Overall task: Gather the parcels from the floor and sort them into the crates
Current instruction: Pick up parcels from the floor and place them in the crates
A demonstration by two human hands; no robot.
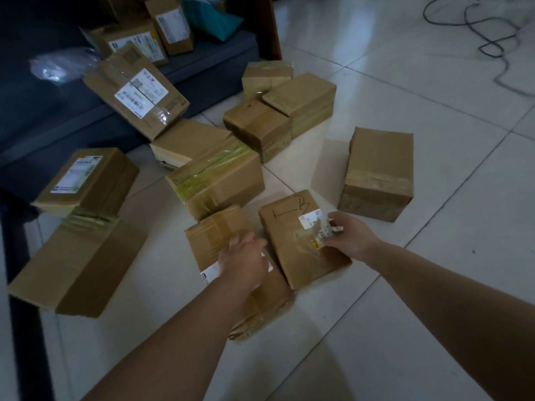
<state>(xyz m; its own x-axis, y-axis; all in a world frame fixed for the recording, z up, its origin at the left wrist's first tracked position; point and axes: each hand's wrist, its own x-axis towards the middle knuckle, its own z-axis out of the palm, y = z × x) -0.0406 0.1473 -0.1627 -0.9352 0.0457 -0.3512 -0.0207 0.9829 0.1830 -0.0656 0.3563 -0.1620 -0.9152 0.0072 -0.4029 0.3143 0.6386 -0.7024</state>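
Several brown cardboard parcels lie scattered on the white tiled floor. My left hand (244, 257) rests on top of a taped parcel with a white label (214, 235), fingers stretched forward over it. Just to its right lies a flat parcel marked "B" in black pen (289, 235). My right hand (346, 234) grips that parcel's right edge beside its white sticker, fingers curled round the edge. Both parcels lie on the floor, side by side and touching.
A tall box (377, 172) stands to the right. A tape-wrapped box (220, 178), a stacked cluster (278, 111) and a long box (78, 264) lie beyond and to the left. More parcels lean on a dark low couch (58, 117). Black cables (492, 39) trail at the far right.
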